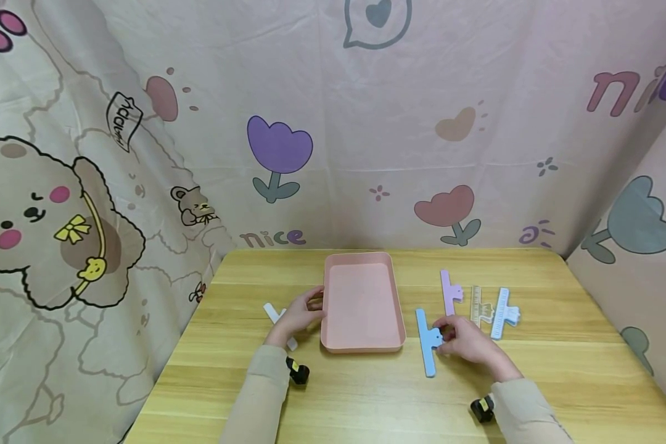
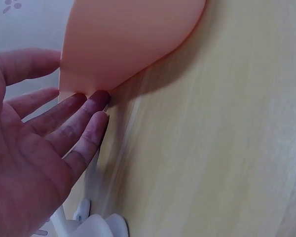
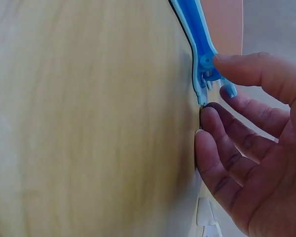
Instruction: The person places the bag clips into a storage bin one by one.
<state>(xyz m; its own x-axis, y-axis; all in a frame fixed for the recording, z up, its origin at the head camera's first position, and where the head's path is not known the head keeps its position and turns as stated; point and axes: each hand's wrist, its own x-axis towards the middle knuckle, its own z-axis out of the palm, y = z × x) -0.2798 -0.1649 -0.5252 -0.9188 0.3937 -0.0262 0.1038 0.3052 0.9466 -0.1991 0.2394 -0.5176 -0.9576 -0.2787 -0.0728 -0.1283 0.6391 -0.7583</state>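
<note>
My left hand (image 1: 302,313) is at the left side of a pink tray (image 1: 363,306), its fingertips touching the outer wall with the fingers loosely extended. A white clip (image 1: 272,312) lies partly hidden under that wrist. At the right, my right hand (image 1: 466,340) has its thumb and index finger on either side of the handle of a long blue clip (image 1: 426,345), pinching it. In the right wrist view this blue clip (image 3: 200,42) lies on the table, the other fingertips low beside it.
Beyond my right hand lie a purple clip (image 1: 447,293), a transparent clip (image 1: 475,305) and a pale blue clip (image 1: 500,313). All rest on a wooden table (image 1: 366,394). A printed curtain (image 1: 366,123) hangs behind its far edge.
</note>
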